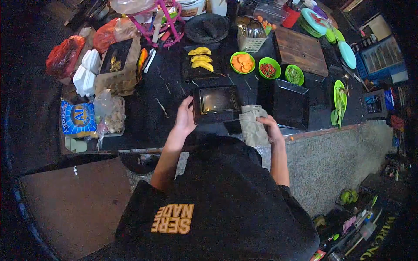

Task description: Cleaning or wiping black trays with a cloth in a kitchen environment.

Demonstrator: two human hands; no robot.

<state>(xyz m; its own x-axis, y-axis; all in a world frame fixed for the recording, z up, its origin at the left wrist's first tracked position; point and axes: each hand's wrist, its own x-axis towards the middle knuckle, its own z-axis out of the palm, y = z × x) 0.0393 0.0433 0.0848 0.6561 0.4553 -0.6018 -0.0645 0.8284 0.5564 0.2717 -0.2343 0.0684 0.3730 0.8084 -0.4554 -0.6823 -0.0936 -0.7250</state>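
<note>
My left hand point(186, 115) grips the left edge of a black square plate point(217, 99), which is glossy and held low over the dark table. In my right hand point(270, 125) is a grey cloth point(253, 124), hanging beside the plate's right edge. Beyond the plate, several bananas point(201, 58) lie on a black tray point(196, 73). To their right stand green bowls of sliced carrot point(242, 63), chopped red chillies point(267, 69) and chopped green vegetable point(294, 75). More black plates point(290, 104) are to the right of the cloth.
A wooden board point(300, 50) and a cutlery basket point(251, 40) stand at the back, near a stone mortar point(207, 28). Foam boxes point(85, 76), a blue snack packet point(78, 117) and a pink basket point(163, 26) are on the left. A green dish of leaves point(339, 98) sits right.
</note>
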